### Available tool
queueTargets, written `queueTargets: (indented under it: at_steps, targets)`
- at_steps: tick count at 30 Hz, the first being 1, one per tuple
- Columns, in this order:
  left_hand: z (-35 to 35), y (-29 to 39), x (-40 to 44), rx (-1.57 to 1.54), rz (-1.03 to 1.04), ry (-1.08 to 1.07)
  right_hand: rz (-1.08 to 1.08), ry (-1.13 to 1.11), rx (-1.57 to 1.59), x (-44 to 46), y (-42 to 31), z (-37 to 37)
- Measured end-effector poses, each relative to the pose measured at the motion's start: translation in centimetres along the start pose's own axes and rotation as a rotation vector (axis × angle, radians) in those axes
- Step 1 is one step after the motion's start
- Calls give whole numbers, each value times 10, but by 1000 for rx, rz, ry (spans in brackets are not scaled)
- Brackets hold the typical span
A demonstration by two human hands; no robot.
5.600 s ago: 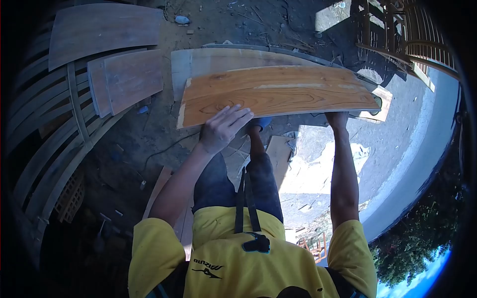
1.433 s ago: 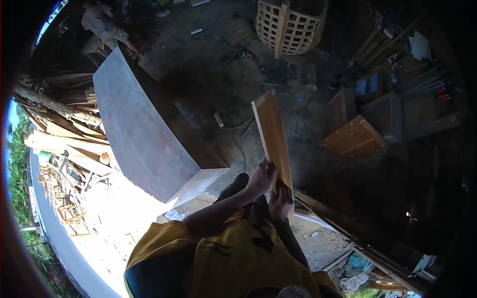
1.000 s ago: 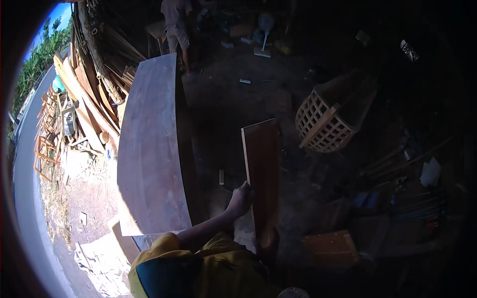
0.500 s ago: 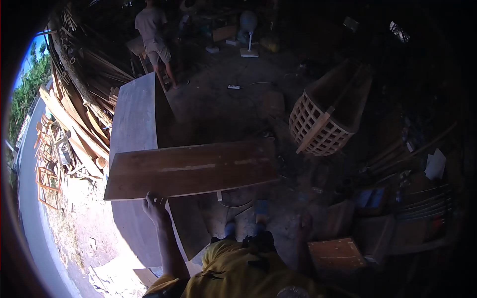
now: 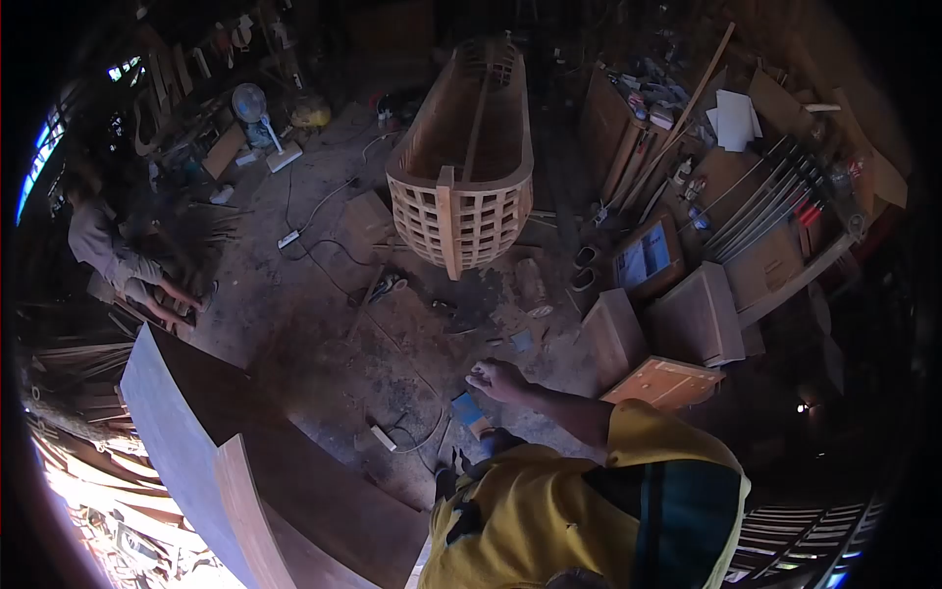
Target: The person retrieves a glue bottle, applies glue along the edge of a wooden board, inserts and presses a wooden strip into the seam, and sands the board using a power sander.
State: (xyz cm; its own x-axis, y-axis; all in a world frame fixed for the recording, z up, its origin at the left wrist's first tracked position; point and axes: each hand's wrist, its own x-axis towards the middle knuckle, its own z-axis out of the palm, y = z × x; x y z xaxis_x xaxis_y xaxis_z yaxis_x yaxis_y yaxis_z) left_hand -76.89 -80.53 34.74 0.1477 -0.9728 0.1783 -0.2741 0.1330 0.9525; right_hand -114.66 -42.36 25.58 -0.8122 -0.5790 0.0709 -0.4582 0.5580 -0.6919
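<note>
My right hand [image 5: 497,381] is stretched out in front of my body above the dusty floor, its fingers curled, with nothing showing in them. Below it, by my foot, lies a blue piece [image 5: 468,406]. My left hand is out of view. At the lower left stands a large wooden cabinet-like box [image 5: 177,393] with a pale side and a darker face. Against it is a flat wooden board [image 5: 238,491], its near end cut off by the frame's lower edge.
A boat-shaped wooden frame with a lattice end [image 5: 456,211] stands ahead. Drawer-like boxes [image 5: 697,314], an orange-brown panel [image 5: 665,381] and clamps [image 5: 775,201] are at right. Cords [image 5: 334,260] cross the floor. A person [image 5: 118,245] bends at far left, near a fan [image 5: 251,103].
My view has swung to the right. The board and large box now sit lower left. My left hand, earlier on the board's edge, has left view; my right hand has come into the light.
</note>
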Motion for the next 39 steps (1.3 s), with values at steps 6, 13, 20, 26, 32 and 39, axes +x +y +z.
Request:
queueTargets:
  at_steps: [6,13,20,26,32,39]
  targets:
    - [39,-13,-13,40,15,-209,-28,-84,-150,-38,43,-2]
    - [46,-33,-21,108,42,-440,277,-198,-271,-78,93,24]
    - [52,-63,-29,168,37,-656,470,-159,-236,-129,91,57]
    - [71,-93,-54,254,17,-860,570,-207,-184,-175,100,79]
    - [125,-124,-111,392,19,-1138,708,-63,-180,-219,145,75]
    - [209,-152,-208,661,-24,-1362,970,-10,-64,-221,235,9]
